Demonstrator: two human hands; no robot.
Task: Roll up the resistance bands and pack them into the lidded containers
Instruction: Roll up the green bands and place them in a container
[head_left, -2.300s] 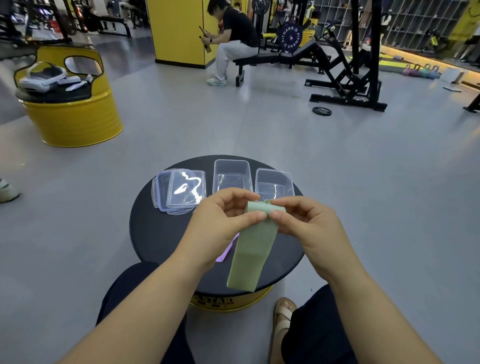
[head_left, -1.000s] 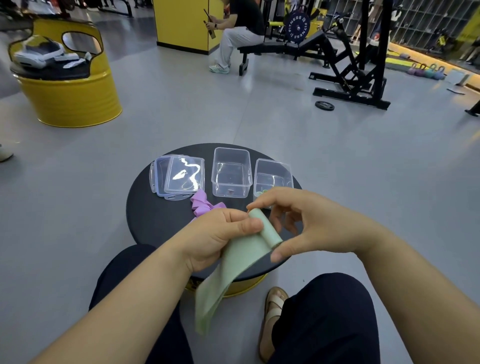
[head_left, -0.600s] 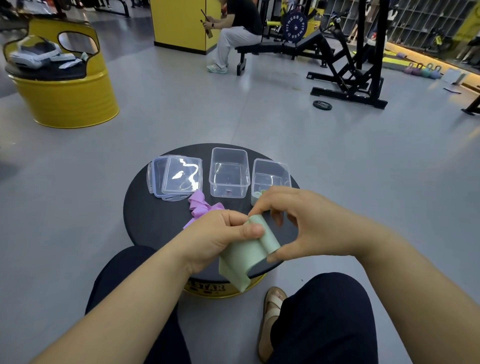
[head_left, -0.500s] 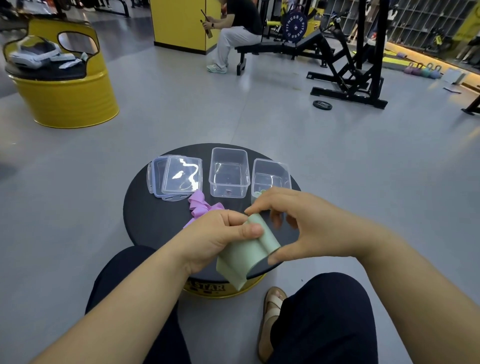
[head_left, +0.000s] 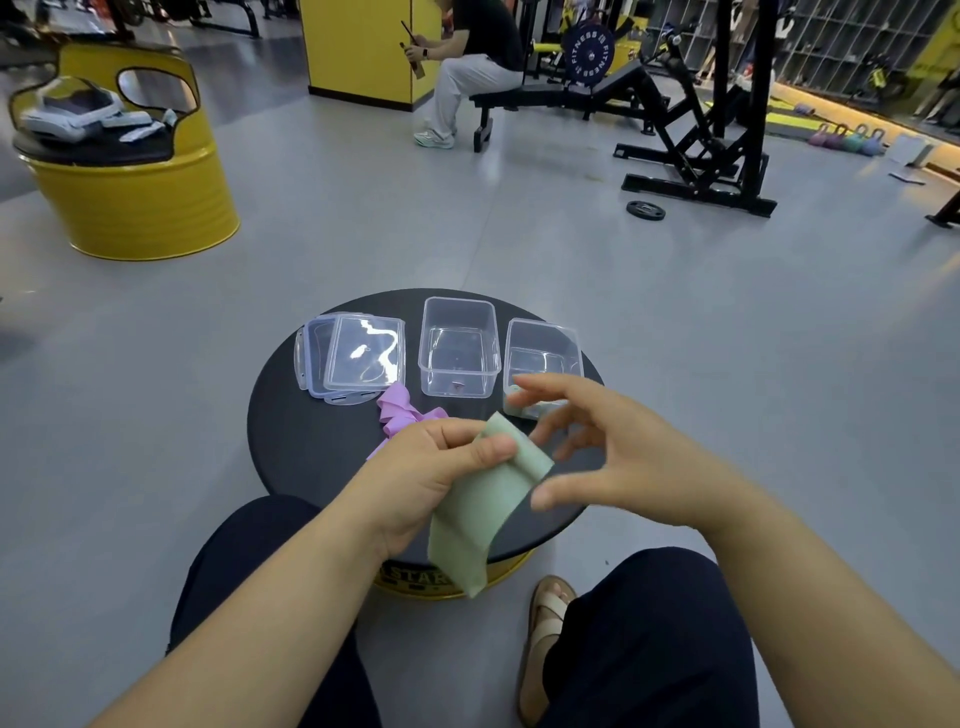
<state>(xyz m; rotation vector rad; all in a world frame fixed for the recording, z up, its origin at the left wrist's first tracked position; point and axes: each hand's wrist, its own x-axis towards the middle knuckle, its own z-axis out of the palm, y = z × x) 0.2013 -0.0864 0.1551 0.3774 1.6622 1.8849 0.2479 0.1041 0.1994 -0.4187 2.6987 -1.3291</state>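
Above the near edge of the table (head_left: 301, 452), the green band (head_left: 480, 512) is part rolled; the left hand (head_left: 431, 467) pinches the roll; the right hand (head_left: 613, 452), gripping it a moment ago, now hovers released, fingers spread. Likely a regrip before rolling on.

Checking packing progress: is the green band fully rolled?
Partly: green band rolled at top, pinched by left hand; its tail hangs loose.

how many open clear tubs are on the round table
2. The middle clear container stands right of the stacked lids; the right clear container sits beside it, its near edge behind the right hand. None looks hidden.
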